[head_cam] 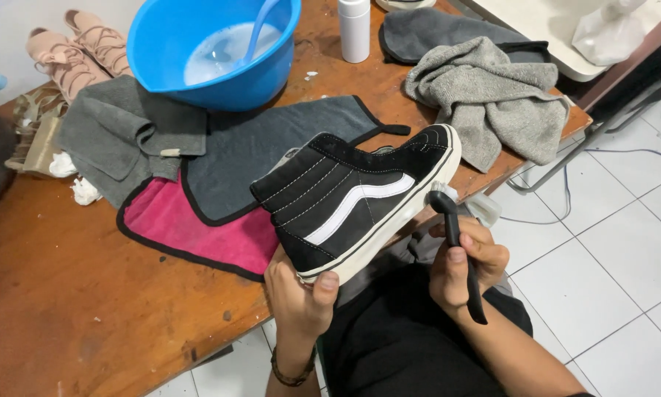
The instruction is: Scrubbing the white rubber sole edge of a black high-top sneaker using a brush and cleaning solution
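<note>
A black high-top sneaker [352,195] with a white side stripe and a white sole is held up over the table's front edge. My left hand [301,298] grips it from below at the heel, thumb on the sole's rim. My right hand [466,261] holds a black brush [459,246] by its handle. The brush head touches the white sole near the toe.
On the wooden table [88,294] lie a pink cloth [198,228], dark grey cloths [249,140], a light grey towel [492,103], a blue basin [213,48] with soapy water, and a white bottle [355,29]. Pink heeled shoes [73,51] sit at the back left. White tiled floor [610,257] lies to the right.
</note>
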